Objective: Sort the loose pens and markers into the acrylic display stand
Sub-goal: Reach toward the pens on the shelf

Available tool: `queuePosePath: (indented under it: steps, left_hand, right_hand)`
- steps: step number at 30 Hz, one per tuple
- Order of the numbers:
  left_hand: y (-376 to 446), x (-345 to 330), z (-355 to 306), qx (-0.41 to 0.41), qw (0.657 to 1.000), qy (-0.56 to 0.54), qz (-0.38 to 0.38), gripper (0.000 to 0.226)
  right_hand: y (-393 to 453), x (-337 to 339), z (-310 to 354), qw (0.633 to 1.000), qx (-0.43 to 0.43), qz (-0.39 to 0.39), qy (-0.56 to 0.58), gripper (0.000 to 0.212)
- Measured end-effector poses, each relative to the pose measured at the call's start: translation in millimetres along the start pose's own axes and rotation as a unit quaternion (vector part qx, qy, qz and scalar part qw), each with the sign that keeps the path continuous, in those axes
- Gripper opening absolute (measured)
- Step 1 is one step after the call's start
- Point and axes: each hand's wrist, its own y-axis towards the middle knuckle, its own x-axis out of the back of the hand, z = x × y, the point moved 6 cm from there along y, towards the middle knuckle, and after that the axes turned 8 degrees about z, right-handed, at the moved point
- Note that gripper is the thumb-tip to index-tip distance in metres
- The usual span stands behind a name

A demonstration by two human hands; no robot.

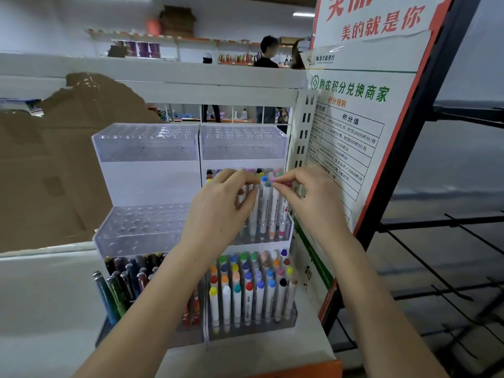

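Both hands at middle tier, right half of acrylic display stand (152, 236). Left hand (218, 205) pinches marker (263, 203) cap; right hand (308, 197) pinches pink-capped marker (283, 211). Markers look light, rigid, smooth-barrelled; best held near cap.
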Motion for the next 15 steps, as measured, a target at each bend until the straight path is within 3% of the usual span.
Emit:
queuePosePath:
  steps: [7, 10, 15]
  left_hand:
    - [-15, 29, 14, 0.000, 0.999, 0.053, -0.002, 0.014]
    - [-26, 55, 31, -0.007, 0.993, 0.118, -0.023, 0.015]
    - [-62, 108, 80, 0.032, 0.976, 0.216, -0.017, 0.030]
  right_hand:
    - [10, -1, 13, 0.997, 0.001, 0.016, -0.071, 0.010]
    - [11, -14, 49, 0.997, 0.052, -0.013, -0.053, 0.008]
    - [9, -78, 133, 0.991, 0.132, 0.022, 0.010, 0.012]
